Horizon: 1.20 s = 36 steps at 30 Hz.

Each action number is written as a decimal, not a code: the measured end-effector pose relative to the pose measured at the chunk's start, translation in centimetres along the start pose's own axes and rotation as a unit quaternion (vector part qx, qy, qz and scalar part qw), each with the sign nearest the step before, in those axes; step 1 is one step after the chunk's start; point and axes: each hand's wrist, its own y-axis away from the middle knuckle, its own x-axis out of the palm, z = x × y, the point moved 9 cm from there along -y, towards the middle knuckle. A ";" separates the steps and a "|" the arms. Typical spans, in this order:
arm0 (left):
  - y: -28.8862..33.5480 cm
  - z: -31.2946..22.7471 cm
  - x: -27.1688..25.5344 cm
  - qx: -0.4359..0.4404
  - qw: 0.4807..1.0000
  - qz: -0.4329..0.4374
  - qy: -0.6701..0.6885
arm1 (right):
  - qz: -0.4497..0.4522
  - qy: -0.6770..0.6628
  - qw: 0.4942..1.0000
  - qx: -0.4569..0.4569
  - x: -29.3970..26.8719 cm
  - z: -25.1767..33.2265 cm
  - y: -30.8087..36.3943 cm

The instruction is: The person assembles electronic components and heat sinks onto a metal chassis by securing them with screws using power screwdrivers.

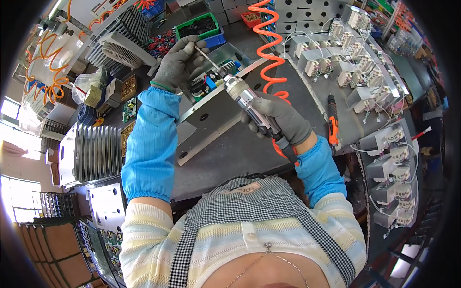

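Right hand in dark grey glove (283,115): fingers wrapped tight round silver-and-black cylindrical power driver (250,102). Left hand in dark grey glove (176,63): fingers curled at tip of long thin metal bit (209,59); can't tell if they pinch it or a screw. Silver sheet-metal chassis (217,110) lies on bench ahead, green circuit board with blue parts (200,86) behind its front wall. Looks mid-job: board already in place, bit tip off it, fastening probably left. Lettered patch (242,188) on black-and-white checked apron (249,206); no brand noted.
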 end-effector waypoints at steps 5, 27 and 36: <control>-0.1 -0.4 0.9 0.018 0.999 0.027 0.004 | 0.064 -0.174 0.982 -0.018 0.2 -1.2 -0.4; -3.2 8.3 -20.3 -0.297 0.949 -0.103 -0.014 | 0.006 0.071 0.995 0.065 4.2 -9.3 3.6; -1.0 7.6 -14.9 -0.306 0.928 -0.075 -0.197 | -0.057 0.225 0.971 0.055 3.7 -8.8 3.4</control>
